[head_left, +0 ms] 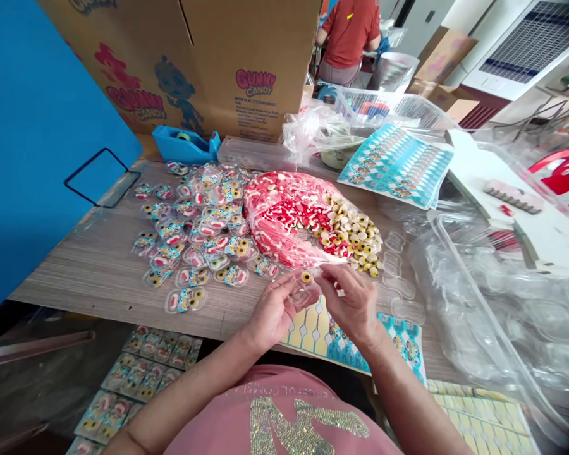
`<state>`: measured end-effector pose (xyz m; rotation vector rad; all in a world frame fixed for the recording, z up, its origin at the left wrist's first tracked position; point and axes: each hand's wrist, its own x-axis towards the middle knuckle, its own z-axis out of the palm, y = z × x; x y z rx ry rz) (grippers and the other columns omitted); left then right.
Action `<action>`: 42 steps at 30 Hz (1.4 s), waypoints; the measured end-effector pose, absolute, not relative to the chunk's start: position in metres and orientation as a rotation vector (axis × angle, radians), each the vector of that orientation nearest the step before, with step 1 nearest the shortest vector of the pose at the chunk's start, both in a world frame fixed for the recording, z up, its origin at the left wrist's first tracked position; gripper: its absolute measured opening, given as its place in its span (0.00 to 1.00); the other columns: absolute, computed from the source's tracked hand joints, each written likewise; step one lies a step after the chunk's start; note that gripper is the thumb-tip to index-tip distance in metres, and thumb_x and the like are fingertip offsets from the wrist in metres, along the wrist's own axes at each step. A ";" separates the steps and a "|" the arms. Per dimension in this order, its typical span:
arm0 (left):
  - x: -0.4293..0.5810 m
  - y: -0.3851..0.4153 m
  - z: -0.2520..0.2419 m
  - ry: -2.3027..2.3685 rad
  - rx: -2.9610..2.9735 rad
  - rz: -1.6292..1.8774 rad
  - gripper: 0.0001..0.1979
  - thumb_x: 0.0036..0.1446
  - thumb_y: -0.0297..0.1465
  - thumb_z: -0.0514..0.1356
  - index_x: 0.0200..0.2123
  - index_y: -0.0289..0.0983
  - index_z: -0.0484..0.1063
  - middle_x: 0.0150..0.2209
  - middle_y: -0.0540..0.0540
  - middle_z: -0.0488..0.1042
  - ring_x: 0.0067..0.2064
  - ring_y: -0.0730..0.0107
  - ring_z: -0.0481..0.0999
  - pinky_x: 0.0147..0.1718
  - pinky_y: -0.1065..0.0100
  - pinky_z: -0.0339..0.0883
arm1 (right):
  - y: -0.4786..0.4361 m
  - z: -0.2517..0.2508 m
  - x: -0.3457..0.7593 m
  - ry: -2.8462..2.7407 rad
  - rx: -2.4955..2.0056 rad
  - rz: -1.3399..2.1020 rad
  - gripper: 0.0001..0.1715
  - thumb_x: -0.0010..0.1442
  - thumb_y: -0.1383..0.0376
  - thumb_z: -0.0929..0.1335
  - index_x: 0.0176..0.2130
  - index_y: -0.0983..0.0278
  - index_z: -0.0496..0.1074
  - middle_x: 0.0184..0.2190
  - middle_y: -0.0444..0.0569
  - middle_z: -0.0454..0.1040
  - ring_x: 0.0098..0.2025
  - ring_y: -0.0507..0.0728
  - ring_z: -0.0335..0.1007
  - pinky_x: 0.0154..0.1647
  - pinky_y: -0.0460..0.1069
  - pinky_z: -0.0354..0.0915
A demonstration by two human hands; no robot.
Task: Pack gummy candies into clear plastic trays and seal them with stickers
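My left hand (271,311) and my right hand (353,298) meet just above the table's front edge, both pinched on a small clear plastic blister pack (303,292) with a yellow eye-shaped gummy (306,277) in it. Right behind my hands lies an open plastic bag of red-and-white gummies (284,215) with a heap of yellow eye gummies (353,237) spilling at its right. A pile of several filled blister packs (196,230) covers the table to the left. Under my hands lies a printed sticker sheet (334,338).
A large Gummy Candy cardboard box (246,63) and a blue tape dispenser (184,144) stand at the back. Stacked printed sheets (396,164) lie back right, empty clear blisters (405,284) and plastic bags at right. A person in a red shirt (348,35) works behind.
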<state>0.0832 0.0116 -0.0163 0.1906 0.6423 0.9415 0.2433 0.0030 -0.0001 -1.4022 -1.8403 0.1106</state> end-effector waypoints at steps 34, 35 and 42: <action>0.056 0.021 -0.027 0.604 0.036 0.970 0.13 0.67 0.32 0.55 0.48 0.33 0.74 0.45 0.40 0.81 0.45 0.55 0.81 0.48 0.52 0.74 | 0.031 -0.007 0.226 -1.767 -1.316 0.365 0.12 0.68 0.64 0.63 0.41 0.61 0.76 0.34 0.50 0.77 0.37 0.55 0.73 0.40 0.50 0.67; 0.053 0.022 -0.027 0.618 0.015 0.962 0.12 0.67 0.32 0.54 0.48 0.33 0.74 0.44 0.41 0.81 0.44 0.54 0.82 0.47 0.52 0.74 | 0.038 -0.005 0.234 -1.734 -1.329 0.348 0.11 0.67 0.64 0.64 0.39 0.61 0.77 0.34 0.49 0.77 0.36 0.55 0.73 0.39 0.50 0.68; 0.045 0.022 -0.027 0.643 -0.032 0.942 0.20 0.65 0.25 0.53 0.59 0.36 0.64 0.41 0.41 0.81 0.45 0.52 0.82 0.47 0.54 0.72 | 0.110 -0.006 0.277 -2.024 -1.992 0.076 0.14 0.64 0.63 0.64 0.36 0.61 0.80 0.35 0.51 0.79 0.38 0.58 0.75 0.37 0.49 0.63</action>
